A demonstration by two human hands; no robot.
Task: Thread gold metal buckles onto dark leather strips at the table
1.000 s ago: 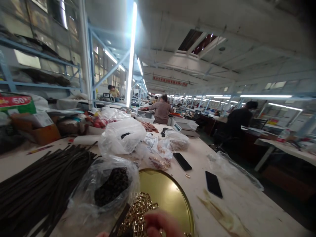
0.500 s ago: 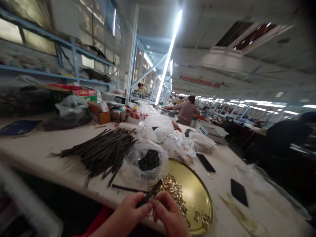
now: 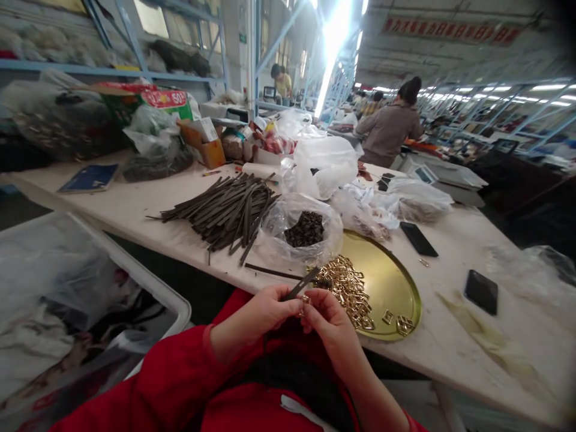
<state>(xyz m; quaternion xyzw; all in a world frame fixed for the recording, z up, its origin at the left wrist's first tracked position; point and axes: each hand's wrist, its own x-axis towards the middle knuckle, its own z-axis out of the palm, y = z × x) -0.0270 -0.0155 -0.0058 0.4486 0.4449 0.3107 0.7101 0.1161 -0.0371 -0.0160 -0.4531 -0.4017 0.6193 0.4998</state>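
Close to the table's front edge, my left hand (image 3: 267,311) is closed on a dark flat strap (image 3: 303,283), whose end points up and away. My right hand (image 3: 332,317) meets it fingertip to fingertip, pinching a small gold buckle (image 3: 305,299) by the strap. Whether the strap runs through the buckle is hidden by the fingers. Just beyond, a round gold tray (image 3: 391,270) bears a heap of similar buckles (image 3: 346,291), with a few lying apart at its right. A clear plastic bag (image 3: 273,234) of small dark pieces (image 3: 308,229) stands behind my hands.
A bundle of dark straps (image 3: 225,210) lies left of the bag, one loose strap (image 3: 270,271) nearer me. Two black phones (image 3: 418,239) rest to the right. A white bin (image 3: 177,300) stands lower left. A person (image 3: 389,129) in a brown top works farther back.
The camera has tilted downward, so the table sits higher in view and my red sleeves show. My hands stay together at the strap and buckle.
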